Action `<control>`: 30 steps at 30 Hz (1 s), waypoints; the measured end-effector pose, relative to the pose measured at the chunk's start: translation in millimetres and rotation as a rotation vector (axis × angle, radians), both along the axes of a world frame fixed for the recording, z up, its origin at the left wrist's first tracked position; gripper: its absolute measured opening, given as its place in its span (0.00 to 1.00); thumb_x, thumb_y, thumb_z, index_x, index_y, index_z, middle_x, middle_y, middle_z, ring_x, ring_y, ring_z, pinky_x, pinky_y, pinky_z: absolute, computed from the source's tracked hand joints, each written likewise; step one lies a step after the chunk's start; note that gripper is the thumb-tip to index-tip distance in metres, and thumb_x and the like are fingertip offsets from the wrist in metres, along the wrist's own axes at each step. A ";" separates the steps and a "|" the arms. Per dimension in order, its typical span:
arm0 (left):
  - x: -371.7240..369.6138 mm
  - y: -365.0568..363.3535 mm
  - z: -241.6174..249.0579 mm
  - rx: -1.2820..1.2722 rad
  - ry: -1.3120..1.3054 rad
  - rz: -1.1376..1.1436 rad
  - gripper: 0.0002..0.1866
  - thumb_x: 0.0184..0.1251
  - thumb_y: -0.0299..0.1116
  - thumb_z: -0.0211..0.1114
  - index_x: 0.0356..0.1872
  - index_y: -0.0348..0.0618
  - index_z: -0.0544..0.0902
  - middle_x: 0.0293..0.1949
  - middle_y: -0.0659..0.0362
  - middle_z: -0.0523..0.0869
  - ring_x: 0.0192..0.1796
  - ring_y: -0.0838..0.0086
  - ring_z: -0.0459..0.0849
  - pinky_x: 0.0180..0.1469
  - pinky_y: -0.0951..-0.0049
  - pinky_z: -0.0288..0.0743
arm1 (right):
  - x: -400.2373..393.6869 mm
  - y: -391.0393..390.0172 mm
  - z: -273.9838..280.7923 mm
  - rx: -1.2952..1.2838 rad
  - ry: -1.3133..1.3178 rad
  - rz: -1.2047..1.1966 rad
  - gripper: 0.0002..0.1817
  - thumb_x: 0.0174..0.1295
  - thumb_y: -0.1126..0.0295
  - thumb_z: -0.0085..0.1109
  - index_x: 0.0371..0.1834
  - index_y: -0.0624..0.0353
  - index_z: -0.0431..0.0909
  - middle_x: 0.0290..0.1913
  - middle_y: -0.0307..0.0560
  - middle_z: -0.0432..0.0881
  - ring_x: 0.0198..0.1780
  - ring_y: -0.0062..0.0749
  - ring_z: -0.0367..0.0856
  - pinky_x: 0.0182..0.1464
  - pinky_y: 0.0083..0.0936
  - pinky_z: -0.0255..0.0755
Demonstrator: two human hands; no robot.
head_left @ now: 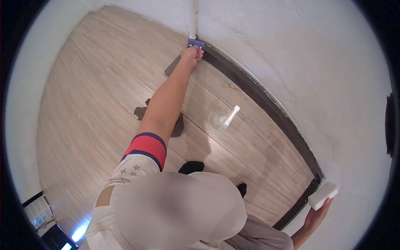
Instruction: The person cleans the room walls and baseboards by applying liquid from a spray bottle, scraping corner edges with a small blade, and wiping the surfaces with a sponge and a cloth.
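My left hand [192, 54], on a stretched-out arm, is closed on a small blue thing with white marks [196, 43] at the dark baseboard, by the foot of a pipe. I cannot tell what kind of thing it is. At the lower right my right hand [317, 216] grips a white sponge block [323, 195] close to the white wall, above the baseboard's corner. Between the hands, a clear spray bottle [227, 120] lies or stands on the floor. A dark brown cloth [178, 126] is partly hidden under my left forearm.
The dark baseboard [266, 89] runs along the wall [325, 83] to a corner at the lower right. A white pipe [192, 21] rises from the floor. My feet in black [191, 167] stand on the wood-pattern floor [100, 91]. A small tan scrap [230, 86] lies near the baseboard.
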State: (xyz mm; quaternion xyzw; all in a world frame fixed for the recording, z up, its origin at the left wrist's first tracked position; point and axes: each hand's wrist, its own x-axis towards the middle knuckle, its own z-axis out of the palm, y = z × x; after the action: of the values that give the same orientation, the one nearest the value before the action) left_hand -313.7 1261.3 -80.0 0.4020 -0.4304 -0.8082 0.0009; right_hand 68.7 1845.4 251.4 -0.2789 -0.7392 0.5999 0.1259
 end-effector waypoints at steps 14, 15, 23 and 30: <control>28.0 -18.9 9.8 -0.339 0.109 0.162 0.09 0.69 0.33 0.60 0.41 0.37 0.79 0.29 0.57 0.83 0.27 0.73 0.80 0.26 0.73 0.77 | -1.4 1.1 -0.6 -0.002 0.009 0.008 0.41 0.70 0.48 0.55 0.80 0.55 0.50 0.75 0.48 0.59 0.74 0.39 0.59 0.72 0.43 0.56; 40.6 -23.2 19.5 -0.432 0.116 0.192 0.11 0.68 0.33 0.60 0.42 0.36 0.78 0.29 0.58 0.83 0.29 0.72 0.80 0.28 0.70 0.77 | -1.9 -0.8 0.3 0.004 0.008 0.010 0.41 0.70 0.48 0.55 0.80 0.55 0.50 0.75 0.48 0.60 0.74 0.39 0.59 0.72 0.43 0.56; 110.0 -45.9 7.6 -1.353 0.424 -0.346 0.16 0.70 0.35 0.55 0.51 0.34 0.76 0.48 0.45 0.83 0.49 0.58 0.82 0.52 0.54 0.72 | -6.9 -1.0 -3.6 -0.011 -0.007 0.027 0.41 0.71 0.48 0.54 0.79 0.56 0.50 0.74 0.49 0.61 0.74 0.40 0.60 0.72 0.42 0.56; 141.0 -29.8 -7.4 -1.687 0.385 -0.518 0.24 0.73 0.36 0.49 0.66 0.34 0.70 0.64 0.41 0.75 0.73 0.49 0.66 0.71 0.36 0.53 | -16.7 -15.1 3.0 -0.017 0.022 0.057 0.41 0.71 0.50 0.54 0.80 0.58 0.49 0.75 0.51 0.60 0.74 0.40 0.60 0.73 0.42 0.55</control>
State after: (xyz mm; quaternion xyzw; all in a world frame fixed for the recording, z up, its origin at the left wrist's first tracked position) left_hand -172.7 1231.5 -87.4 0.0161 -0.9496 -0.2522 0.1854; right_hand 52.0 1830.3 254.4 -0.2522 -0.7403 0.6125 0.1144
